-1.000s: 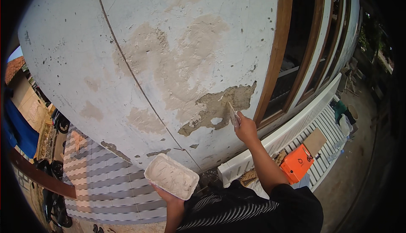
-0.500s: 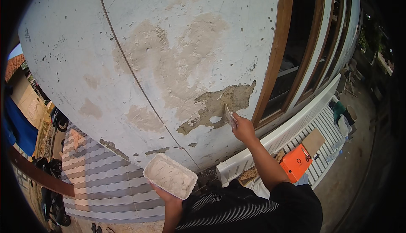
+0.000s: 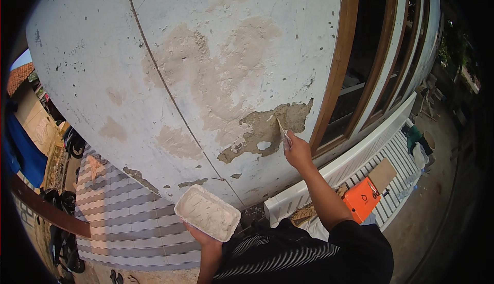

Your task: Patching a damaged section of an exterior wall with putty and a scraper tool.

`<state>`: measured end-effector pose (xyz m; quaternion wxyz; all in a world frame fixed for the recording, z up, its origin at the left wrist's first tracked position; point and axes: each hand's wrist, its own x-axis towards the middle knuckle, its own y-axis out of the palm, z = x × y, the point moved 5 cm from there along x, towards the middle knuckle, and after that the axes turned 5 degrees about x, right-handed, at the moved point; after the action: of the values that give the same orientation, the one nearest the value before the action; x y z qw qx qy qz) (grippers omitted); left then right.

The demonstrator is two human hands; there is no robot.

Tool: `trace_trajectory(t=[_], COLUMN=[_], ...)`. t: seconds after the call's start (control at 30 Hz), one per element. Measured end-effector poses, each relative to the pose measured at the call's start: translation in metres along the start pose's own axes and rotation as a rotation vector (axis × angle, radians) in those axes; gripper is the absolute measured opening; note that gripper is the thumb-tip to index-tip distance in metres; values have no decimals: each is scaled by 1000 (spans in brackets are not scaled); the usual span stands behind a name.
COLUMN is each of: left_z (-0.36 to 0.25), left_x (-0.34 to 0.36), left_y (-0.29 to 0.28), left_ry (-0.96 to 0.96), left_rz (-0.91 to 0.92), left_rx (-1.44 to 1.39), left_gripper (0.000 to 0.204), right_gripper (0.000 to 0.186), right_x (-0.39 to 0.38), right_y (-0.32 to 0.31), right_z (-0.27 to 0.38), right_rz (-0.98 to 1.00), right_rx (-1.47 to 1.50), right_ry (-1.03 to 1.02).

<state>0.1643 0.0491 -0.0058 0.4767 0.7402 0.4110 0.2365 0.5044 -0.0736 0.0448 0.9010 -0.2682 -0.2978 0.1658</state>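
Observation:
My right hand [image 3: 298,151] is closed round a putty knife [image 3: 284,135], its blade against a bare grey-brown patch [image 3: 289,117] where the paint has come off the white wall [image 3: 288,42]. A small light dab shows at the blade's tip. Lower and to the left, my left hand [image 3: 199,236] grips a white rectangular tub [image 3: 208,213] from its near side and below, most of the fingers hidden under it. Pale, creamy filler with knife marks covers the tub's inside. Beige filled areas [image 3: 216,73] spread over the wall above the bare patch.
A brown-framed window [image 3: 329,78] borders the wall on the right. Below it stands a white slatted bench [image 3: 396,181] bearing an orange box [image 3: 362,199] and a brown board [image 3: 382,175]. A cord [image 3: 164,80] runs down the wall. Striped tiles [image 3: 128,217] lie at left.
The knife in my right hand has tilted more upright, its tip slightly higher on the bare patch. The view has shifted slightly; my left hand holds the tub in much the same place.

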Motion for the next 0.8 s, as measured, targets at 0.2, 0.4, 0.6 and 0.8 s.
trace_trajectory(t=[0.2, 0.4, 0.6, 0.8], left_z=[-3, -7, -11, -5], left_x=[-3, -9, -16, -21], left_y=[3, 4, 3, -7], left_ry=[25, 19, -16, -21], left_rz=[-18, -54, -51, -48], left_rx=[-5, 11, 18, 64], left_gripper=[64, 64, 62, 63], right_gripper=[23, 16, 21, 18], right_x=[13, -6, 1, -54], right_y=[-14, 18, -10, 57], right_z=[6, 31, 14, 31], right_rz=[-150, 80, -131, 281], right_rx=[74, -149, -108, -117], right_ry=[78, -160, 46, -153])
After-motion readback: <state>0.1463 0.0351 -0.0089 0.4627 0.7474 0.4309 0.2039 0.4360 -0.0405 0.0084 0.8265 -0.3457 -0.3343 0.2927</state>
